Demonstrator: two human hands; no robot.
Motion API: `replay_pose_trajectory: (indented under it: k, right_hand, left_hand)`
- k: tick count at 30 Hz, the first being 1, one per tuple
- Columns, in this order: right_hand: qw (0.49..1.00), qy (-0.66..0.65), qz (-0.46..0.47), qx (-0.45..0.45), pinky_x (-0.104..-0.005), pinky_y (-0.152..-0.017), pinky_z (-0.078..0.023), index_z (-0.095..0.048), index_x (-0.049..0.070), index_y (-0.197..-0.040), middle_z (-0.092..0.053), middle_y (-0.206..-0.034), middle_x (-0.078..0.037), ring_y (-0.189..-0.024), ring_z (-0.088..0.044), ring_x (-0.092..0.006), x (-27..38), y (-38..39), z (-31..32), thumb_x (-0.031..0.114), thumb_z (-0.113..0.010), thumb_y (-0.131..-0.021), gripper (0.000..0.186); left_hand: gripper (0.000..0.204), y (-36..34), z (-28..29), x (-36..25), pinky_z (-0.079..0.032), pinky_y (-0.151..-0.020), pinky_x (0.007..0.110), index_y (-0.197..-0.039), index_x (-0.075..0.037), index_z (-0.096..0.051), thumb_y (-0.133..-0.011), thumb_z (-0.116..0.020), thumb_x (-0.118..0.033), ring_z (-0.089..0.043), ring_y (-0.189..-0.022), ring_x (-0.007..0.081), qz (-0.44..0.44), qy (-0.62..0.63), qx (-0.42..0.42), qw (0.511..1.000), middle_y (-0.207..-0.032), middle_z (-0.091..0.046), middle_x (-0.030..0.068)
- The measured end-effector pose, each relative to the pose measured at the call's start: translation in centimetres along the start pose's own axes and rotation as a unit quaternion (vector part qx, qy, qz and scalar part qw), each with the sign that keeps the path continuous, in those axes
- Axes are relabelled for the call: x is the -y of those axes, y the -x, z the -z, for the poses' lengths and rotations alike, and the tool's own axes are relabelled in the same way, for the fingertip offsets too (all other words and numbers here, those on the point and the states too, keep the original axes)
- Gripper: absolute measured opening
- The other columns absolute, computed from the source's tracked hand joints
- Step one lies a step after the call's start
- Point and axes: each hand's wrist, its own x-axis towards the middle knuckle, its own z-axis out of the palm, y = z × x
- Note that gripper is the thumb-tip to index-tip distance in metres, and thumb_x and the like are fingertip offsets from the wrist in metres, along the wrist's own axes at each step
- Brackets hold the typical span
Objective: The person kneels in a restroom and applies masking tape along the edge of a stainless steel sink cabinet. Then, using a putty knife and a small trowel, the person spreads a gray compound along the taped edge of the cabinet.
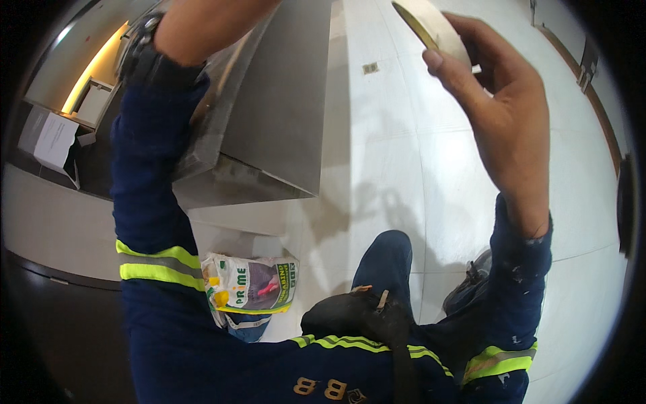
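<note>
The right hand [501, 111] is raised at the upper right of the view, palm turned toward the person. Its fingers are curled around a roll of tape [431, 27], seen edge-on, with a pale flat face and a yellowish rim. The thumb presses against the roll's lower edge. The roll sits at the top of the view, above the pale tiled floor [404, 155].

The left hand is out of view past the top edge; only the left forearm [202, 27] and a dark wristwatch [145, 50] show, so its grip cannot be told. The forearm reaches up beside a grey metal panel [282, 101], which slopes down to a lower edge near the middle of the view. Whether the arm touches the panel cannot be told.

Both sleeves are dark blue with yellow reflective bands [158, 266]. A printed white and green bag [252, 286] lies on the floor below the panel, just beside the left sleeve. A dark blue knee [387, 259] and a grey shoe [474, 276] appear at lower centre. A white sheet [54, 141] rests on a dark counter at far left, below a strip of warm light [97, 67]
</note>
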Motion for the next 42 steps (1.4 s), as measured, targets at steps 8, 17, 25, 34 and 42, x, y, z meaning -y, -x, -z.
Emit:
replay_pose_trajectory:
  k: [8, 17, 25, 34, 42]
  right_hand:
    - [0.997, -0.074, -0.006, -0.029, -0.0282, -0.072, -0.051, -0.069, 0.0, -0.121, -0.073, -0.088, -0.008, -0.077, -0.066, -0.0128, 0.6, -0.3, 1.0, 0.022, -0.07, -0.094, 0.035]
    - [0.989, -0.137, -0.05, 0.008, -0.0272, -0.071, -0.052, -0.066, -0.002, -0.126, -0.073, -0.092, -0.011, -0.076, -0.065, -0.013, 0.8, -0.6, 0.7, 0.014, -0.071, -0.094, 0.037]
    - [0.993, -0.103, -0.062, -0.005, -0.0299, -0.074, -0.053, -0.066, -0.002, -0.127, -0.073, -0.092, -0.013, -0.079, -0.066, -0.015, -0.1, -1.1, 2.0, 0.019, -0.07, -0.094, 0.039]
    - [0.992, -0.108, -0.058, -0.011, -0.0292, -0.073, -0.052, -0.066, -0.003, -0.126, -0.073, -0.095, -0.013, -0.079, -0.065, -0.0149, -0.3, -1.6, 1.8, 0.019, -0.07, -0.094, 0.039]
    - [0.993, -0.094, -0.05, -0.056, -0.0293, -0.073, -0.052, -0.067, -0.002, -0.125, -0.074, -0.097, -0.013, -0.08, -0.066, -0.0155, 0.0, -1.4, 3.2, 0.019, -0.07, -0.094, 0.037]
  left_hand:
    - [0.049, 10.1, 5.0, -5.9, -0.04, -0.114, 0.042, -0.135, -0.006, -0.064, -0.1, -0.057, -0.039, -0.056, -0.133, 0.0322, 0.214, -0.112, 0.029, 0.97, -0.142, -0.061, 0.0172]
    - [0.031, 12.1, 3.0, -7.8, -0.047, -0.109, 0.05, -0.11, -0.003, -0.07, -0.09, -0.071, -0.027, -0.047, -0.143, 0.0383, 0.158, -0.228, 0.182, 0.944, -0.143, -0.06, 0.016]
    - [0.041, 10.6, 5.6, -9.6, -0.043, -0.113, 0.051, -0.117, -0.002, -0.07, -0.093, -0.067, -0.036, -0.048, -0.142, 0.0383, 0.173, -0.121, 0.304, 0.929, -0.136, -0.065, 0.015]
    - [0.075, 3.8, 2.8, 11.1, -0.023, -0.125, 0.05, -0.16, -0.015, -0.034, -0.097, -0.066, -0.041, -0.023, -0.155, 0.0375, 0.232, -0.12, 0.357, 0.897, -0.165, -0.03, 0.0213]
    - [0.071, 4.6, -0.9, 23.2, -0.021, -0.126, 0.042, -0.16, -0.01, -0.031, -0.108, -0.032, -0.058, -0.025, -0.153, 0.0391, 0.312, -0.146, 0.234, 0.909, -0.165, -0.028, 0.0227]
